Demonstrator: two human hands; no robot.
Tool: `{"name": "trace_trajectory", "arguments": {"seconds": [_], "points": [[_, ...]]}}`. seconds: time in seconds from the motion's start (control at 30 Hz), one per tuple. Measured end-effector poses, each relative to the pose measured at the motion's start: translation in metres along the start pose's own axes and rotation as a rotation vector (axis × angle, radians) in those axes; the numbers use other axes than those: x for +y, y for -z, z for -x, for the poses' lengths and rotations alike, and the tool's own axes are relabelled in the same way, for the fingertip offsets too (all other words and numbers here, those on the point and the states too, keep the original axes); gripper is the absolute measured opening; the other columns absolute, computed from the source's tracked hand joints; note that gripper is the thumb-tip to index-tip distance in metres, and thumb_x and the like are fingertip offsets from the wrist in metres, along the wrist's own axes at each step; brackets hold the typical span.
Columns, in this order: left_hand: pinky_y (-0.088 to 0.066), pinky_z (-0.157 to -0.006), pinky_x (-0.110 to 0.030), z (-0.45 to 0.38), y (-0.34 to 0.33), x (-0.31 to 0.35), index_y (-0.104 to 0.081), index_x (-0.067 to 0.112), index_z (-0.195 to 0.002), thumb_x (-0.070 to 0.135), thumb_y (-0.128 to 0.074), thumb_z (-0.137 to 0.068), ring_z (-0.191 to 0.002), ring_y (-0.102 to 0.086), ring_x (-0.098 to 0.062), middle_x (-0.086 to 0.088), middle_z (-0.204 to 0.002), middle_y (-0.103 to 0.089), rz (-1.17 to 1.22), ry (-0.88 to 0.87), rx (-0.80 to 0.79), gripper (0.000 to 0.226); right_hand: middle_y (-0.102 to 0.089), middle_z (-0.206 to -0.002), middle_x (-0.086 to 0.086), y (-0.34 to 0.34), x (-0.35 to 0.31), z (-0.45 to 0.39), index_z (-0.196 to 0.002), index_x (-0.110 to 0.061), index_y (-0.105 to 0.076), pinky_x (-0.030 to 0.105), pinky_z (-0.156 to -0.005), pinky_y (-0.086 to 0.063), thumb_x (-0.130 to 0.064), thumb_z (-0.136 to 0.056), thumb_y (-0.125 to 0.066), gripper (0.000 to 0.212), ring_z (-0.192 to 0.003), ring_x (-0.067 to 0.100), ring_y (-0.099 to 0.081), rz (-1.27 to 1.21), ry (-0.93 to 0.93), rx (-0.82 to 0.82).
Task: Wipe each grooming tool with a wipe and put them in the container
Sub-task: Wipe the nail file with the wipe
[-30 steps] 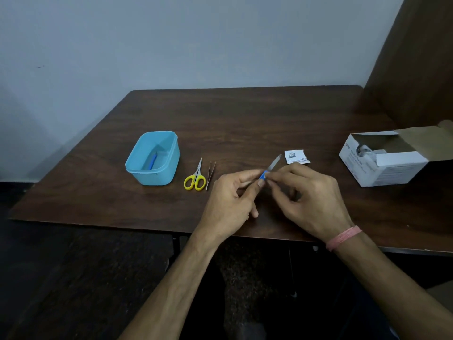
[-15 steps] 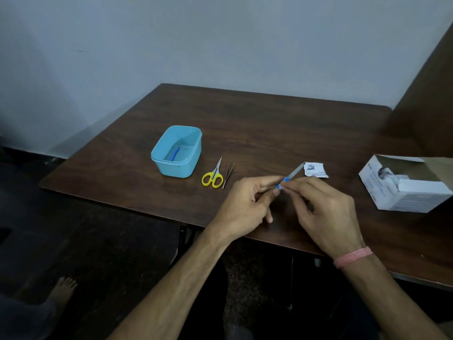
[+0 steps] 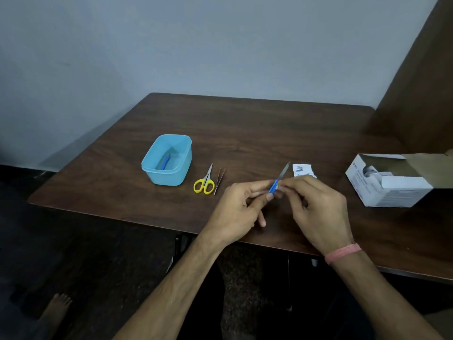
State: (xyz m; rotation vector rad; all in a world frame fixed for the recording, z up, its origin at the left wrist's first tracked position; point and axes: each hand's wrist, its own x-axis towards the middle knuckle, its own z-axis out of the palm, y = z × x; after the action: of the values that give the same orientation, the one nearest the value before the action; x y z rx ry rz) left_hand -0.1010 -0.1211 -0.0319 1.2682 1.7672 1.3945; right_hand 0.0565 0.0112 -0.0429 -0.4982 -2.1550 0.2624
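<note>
Head view, left to right: translucent blue plastic container (image 3: 166,160) with a blue tool already inside, yellow-handled scissors (image 3: 204,182) and thin metal tweezers (image 3: 219,180) flat on the dark wood-grain worktop (image 3: 245,128), then left hand (image 3: 235,209) and right hand (image 3: 318,209) pinching the blue-handled nail file (image 3: 278,179) above the near edge, torn wipe packet (image 3: 301,169) and open cardboard box (image 3: 389,185) beyond. Probable risk: slip of the slim, smooth file from fingertip grip, off the near edge to the floor; wipe itself not discernible.

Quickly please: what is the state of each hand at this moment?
Left hand: closed, pinching the blue handle of the nail file.
Right hand: closed, fingertips pinching the same nail file at the handle; a wipe cannot be seen.
</note>
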Motion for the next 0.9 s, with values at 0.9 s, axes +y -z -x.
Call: {"name": "trace_trajectory", "arguments": {"seconds": [0.9], "points": [[-0.048,-0.053,-0.017,0.0013,-0.0005,0.0008,-0.079,0.030,-0.138,0.019,-0.063,-0.116,-0.059,-0.066,-0.009,0.015,-0.116,-0.085,-0.049,0.014,-0.014,0.031,-0.080,-0.106,-0.011,0.0019,0.0002,-0.0003,-0.110,-0.023,-0.085,0.043,-0.075,-0.063,-0.021,-0.104,-0.075,0.012,-0.093,0.011,-0.076,-0.036,-0.051,-0.051]]}}
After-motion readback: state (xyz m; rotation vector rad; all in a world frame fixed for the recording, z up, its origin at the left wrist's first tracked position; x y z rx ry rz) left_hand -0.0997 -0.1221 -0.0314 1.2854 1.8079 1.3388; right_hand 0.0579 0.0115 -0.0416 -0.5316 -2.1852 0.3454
